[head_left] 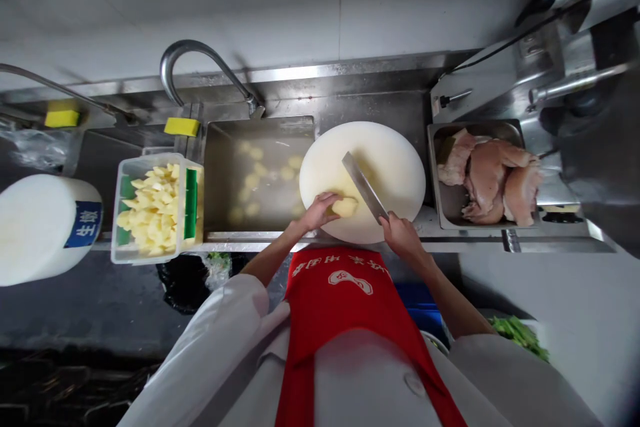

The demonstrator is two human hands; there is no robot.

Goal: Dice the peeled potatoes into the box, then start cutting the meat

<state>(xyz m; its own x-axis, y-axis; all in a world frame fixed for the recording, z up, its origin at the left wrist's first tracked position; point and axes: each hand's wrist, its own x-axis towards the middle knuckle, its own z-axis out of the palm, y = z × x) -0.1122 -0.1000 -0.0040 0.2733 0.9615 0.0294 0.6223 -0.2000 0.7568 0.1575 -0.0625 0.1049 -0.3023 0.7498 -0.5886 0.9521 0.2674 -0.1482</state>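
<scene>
A peeled potato point(345, 207) lies near the front left of a round white cutting board point(400, 167). My left hand point(323, 210) is closed on its left end. My right hand point(399, 233) is wrapped round the handle of a cleaver point(364, 185), whose blade slants up and left over the board, to the right of the potato and apart from it. Left of the board, several peeled potatoes point(251, 180) lie in cloudy water in a sink point(213, 173).
A clear plastic container point(120, 213) of cut potato pieces point(155, 207) stands left of the sink, under a curved faucet point(193, 47). A metal tray point(440, 203) of raw meat point(487, 177) sits right of the board. Another thick white board point(30, 227) is at far left.
</scene>
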